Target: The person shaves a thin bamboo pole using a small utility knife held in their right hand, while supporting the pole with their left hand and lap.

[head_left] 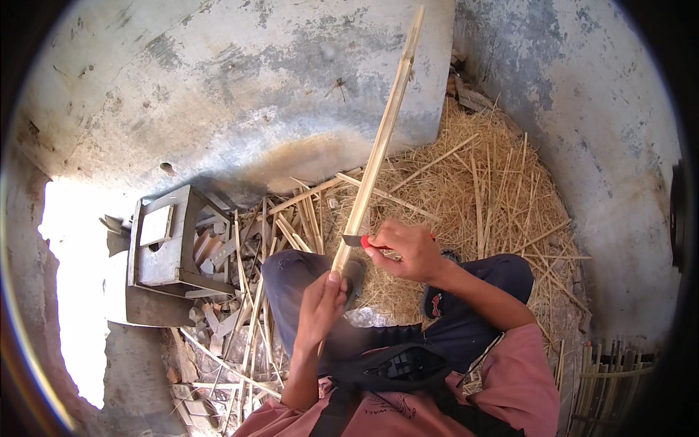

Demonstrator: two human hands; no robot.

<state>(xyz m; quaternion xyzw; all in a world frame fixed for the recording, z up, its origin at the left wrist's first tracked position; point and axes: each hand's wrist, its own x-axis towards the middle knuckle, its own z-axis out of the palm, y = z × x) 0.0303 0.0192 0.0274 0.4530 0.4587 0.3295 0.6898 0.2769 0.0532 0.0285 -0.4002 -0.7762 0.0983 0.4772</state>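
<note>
A long, pale split bamboo strip (379,149) slants up from my lap toward the far wall. My left hand (322,304) is closed around its lower part, thumb on top. Just above that grip, my right hand (405,251) holds a knife by its red handle. The dark blade of the knife (352,239) lies across the strip and appears to touch it. The strip's lowest end passes below my left hand, partly hidden by my forearm.
Shavings and thin strips (480,189) cover the floor ahead and to the right. A wooden stool (164,240) lies on its side at the left, near rubble and loose sticks. Weathered walls (291,80) enclose the corner. A slatted bamboo piece (615,386) stands at the lower right.
</note>
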